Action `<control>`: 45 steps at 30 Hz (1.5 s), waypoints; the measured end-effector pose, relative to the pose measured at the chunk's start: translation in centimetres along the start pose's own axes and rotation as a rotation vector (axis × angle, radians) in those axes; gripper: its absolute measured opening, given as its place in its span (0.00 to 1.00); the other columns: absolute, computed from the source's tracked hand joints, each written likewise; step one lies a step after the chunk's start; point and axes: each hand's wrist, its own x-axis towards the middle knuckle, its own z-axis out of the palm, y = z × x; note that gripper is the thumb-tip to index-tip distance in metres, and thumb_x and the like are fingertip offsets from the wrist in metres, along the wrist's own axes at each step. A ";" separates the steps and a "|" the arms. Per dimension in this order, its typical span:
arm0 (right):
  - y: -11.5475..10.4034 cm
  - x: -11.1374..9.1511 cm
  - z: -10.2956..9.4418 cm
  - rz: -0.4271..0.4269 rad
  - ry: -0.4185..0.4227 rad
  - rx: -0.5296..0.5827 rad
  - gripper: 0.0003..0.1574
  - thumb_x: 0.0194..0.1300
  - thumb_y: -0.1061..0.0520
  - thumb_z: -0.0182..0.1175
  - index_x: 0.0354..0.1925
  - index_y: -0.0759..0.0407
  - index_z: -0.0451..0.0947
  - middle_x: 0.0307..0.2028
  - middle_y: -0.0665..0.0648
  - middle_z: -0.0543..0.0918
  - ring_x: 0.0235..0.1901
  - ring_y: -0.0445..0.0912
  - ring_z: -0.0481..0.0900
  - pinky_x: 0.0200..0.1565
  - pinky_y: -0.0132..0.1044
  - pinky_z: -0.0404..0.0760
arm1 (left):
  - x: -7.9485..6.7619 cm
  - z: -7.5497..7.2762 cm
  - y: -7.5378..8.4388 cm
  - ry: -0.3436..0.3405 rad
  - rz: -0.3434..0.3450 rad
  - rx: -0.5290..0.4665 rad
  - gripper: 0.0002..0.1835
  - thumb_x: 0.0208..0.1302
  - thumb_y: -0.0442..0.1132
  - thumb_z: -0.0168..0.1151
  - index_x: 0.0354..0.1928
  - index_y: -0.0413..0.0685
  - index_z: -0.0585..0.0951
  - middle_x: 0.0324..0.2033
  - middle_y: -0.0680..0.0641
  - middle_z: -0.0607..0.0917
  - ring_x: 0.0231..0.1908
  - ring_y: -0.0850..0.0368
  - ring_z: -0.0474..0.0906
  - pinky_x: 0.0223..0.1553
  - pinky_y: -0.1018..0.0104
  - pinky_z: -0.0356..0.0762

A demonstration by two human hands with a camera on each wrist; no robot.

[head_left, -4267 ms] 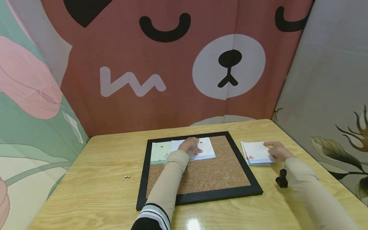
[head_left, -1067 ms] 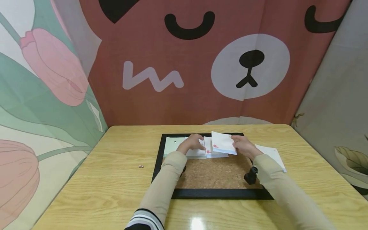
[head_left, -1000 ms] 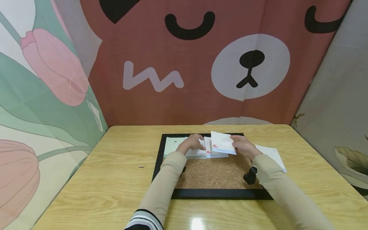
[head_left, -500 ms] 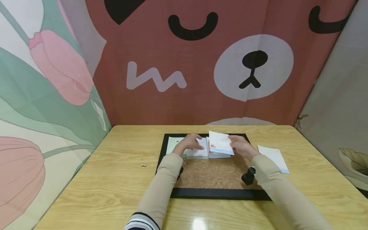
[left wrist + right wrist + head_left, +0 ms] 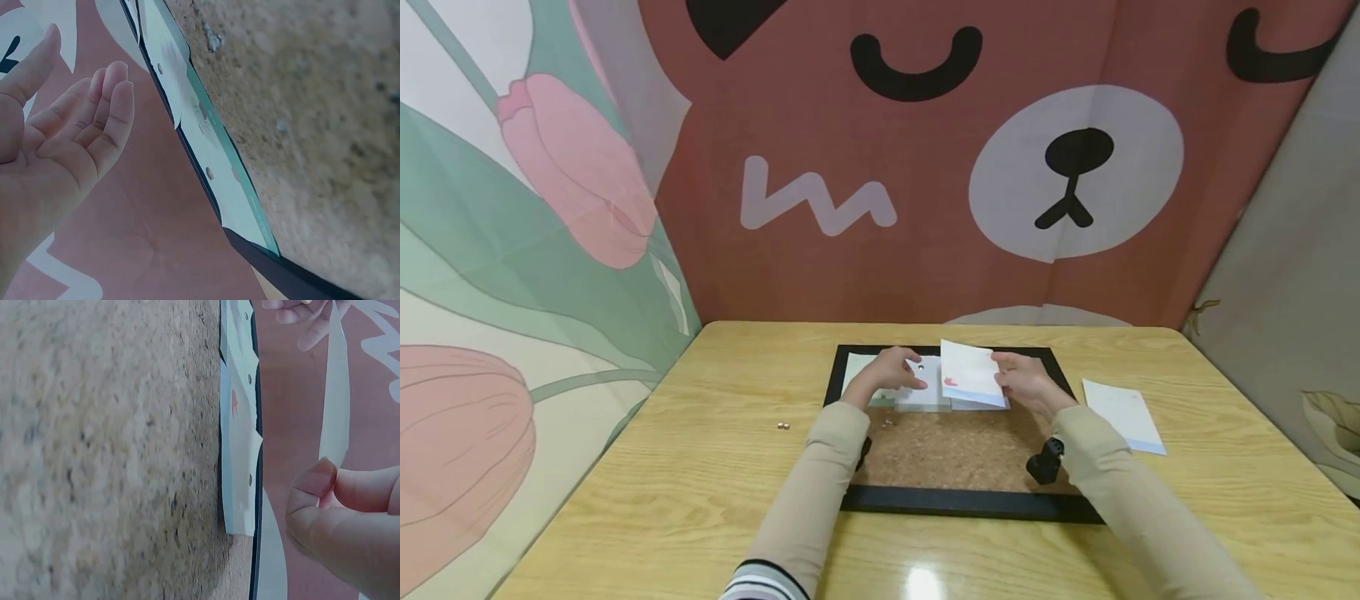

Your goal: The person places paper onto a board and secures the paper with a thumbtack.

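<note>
My right hand (image 5: pixel 1028 382) pinches a white note sheet (image 5: pixel 972 372) with a pink print and blue lower band by its right edge. The right wrist view shows thumb and fingertips on it, the sheet raised off the corkboard (image 5: pixel 962 458). My left hand (image 5: pixel 887 372) hovers over the board's upper left, its fingers apart and loosely bent, with nothing in them. Along the board's top edge lie a green sheet (image 5: pixel 247 209) and white sheets (image 5: pixel 242 469), fixed with round metal tacks (image 5: pixel 209 173). The held sheet partly covers a pinned white one in the head view.
Another white sheet (image 5: pixel 1123 417) lies on the table right of the board. Two small metal tacks (image 5: pixel 783 426) lie on the table to the left. Small shiny bits (image 5: pixel 887 422) sit on the cork. A black frame (image 5: pixel 962 501) edges the board.
Over four seconds ago, my right hand was at the paper stack on the right; a sheet from there is now over the board. Lately that sheet has shifted slightly left, nearer my left hand.
</note>
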 end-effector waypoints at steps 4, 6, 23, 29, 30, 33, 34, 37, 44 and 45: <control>0.1 0.1 0.3 -0.009 -0.016 0.015 0.32 0.66 0.70 0.40 0.66 0.70 0.44 0.66 0.71 0.38 0.32 0.48 0.62 0.31 0.38 0.64 | -0.4 -0.1 -0.1 -0.003 -0.001 -0.003 0.29 0.52 0.39 0.66 0.56 0.37 0.71 0.38 0.44 0.78 0.32 0.54 0.76 0.32 0.65 0.75; 0.1 0.1 0.5 -0.014 -0.033 0.018 0.33 0.66 0.71 0.40 0.66 0.71 0.42 0.66 0.71 0.37 0.26 0.46 0.59 0.30 0.37 0.63 | -0.6 -0.2 -0.2 -0.001 0.002 -0.005 0.28 0.53 0.39 0.66 0.56 0.37 0.71 0.37 0.44 0.78 0.32 0.54 0.76 0.32 0.65 0.74; -0.8 0.8 3.4 0.000 -0.036 0.035 0.32 0.64 0.73 0.43 0.65 0.71 0.46 0.26 0.55 0.64 0.22 0.44 0.62 0.28 0.35 0.67 | -2.6 -1.6 -1.8 0.060 0.027 0.050 0.28 0.52 0.39 0.66 0.55 0.37 0.72 0.34 0.46 0.78 0.35 0.55 0.74 0.34 0.66 0.72; -1.2 0.8 4.6 -0.008 -0.044 0.045 0.32 0.64 0.73 0.43 0.64 0.72 0.46 0.26 0.55 0.64 0.22 0.43 0.62 0.28 0.35 0.68 | -3.4 -2.1 -2.3 0.077 0.031 0.039 0.28 0.51 0.38 0.67 0.55 0.37 0.72 0.32 0.46 0.79 0.35 0.55 0.74 0.36 0.65 0.71; -1.2 0.8 4.8 -0.011 -0.047 0.051 0.32 0.63 0.73 0.43 0.64 0.73 0.46 0.25 0.55 0.64 0.22 0.43 0.62 0.27 0.34 0.68 | -3.6 -2.1 -2.3 0.078 0.028 0.033 0.28 0.51 0.38 0.67 0.55 0.36 0.72 0.32 0.46 0.79 0.35 0.54 0.74 0.36 0.64 0.71; -1.3 0.9 5.2 -0.012 -0.052 0.075 0.33 0.62 0.74 0.43 0.64 0.74 0.46 0.24 0.55 0.64 0.22 0.42 0.64 0.27 0.33 0.69 | -4.0 -2.3 -2.3 0.081 0.014 0.013 0.27 0.52 0.37 0.66 0.55 0.37 0.72 0.32 0.46 0.79 0.34 0.55 0.74 0.34 0.65 0.72; -1.4 0.9 5.4 -0.010 -0.056 0.082 0.33 0.62 0.74 0.43 0.64 0.74 0.46 0.23 0.55 0.64 0.22 0.42 0.64 0.27 0.33 0.69 | -4.1 -2.3 -2.3 0.085 0.014 0.010 0.27 0.52 0.37 0.66 0.55 0.37 0.72 0.31 0.47 0.79 0.33 0.55 0.74 0.34 0.65 0.72; -1.5 0.9 5.9 0.003 -0.064 0.077 0.33 0.62 0.74 0.44 0.64 0.73 0.47 0.25 0.56 0.65 0.24 0.43 0.65 0.29 0.33 0.71 | -4.4 -2.5 -2.5 0.098 0.017 0.005 0.26 0.52 0.37 0.66 0.54 0.36 0.73 0.30 0.47 0.80 0.31 0.56 0.75 0.33 0.66 0.72; -2.0 1.0 7.2 0.010 -0.090 0.026 0.33 0.62 0.72 0.47 0.64 0.69 0.50 0.29 0.57 0.66 0.25 0.44 0.67 0.33 0.38 0.72 | -5.6 -2.8 -3.3 0.138 -0.002 0.028 0.26 0.51 0.37 0.67 0.53 0.36 0.74 0.29 0.47 0.79 0.32 0.55 0.74 0.34 0.64 0.73; -2.1 0.9 7.4 0.008 -0.094 0.023 0.33 0.62 0.72 0.47 0.64 0.69 0.50 0.30 0.58 0.66 0.25 0.44 0.67 0.33 0.38 0.72 | -5.8 -2.8 -3.4 0.144 -0.005 0.032 0.26 0.51 0.37 0.67 0.53 0.36 0.74 0.29 0.47 0.79 0.32 0.55 0.74 0.34 0.64 0.73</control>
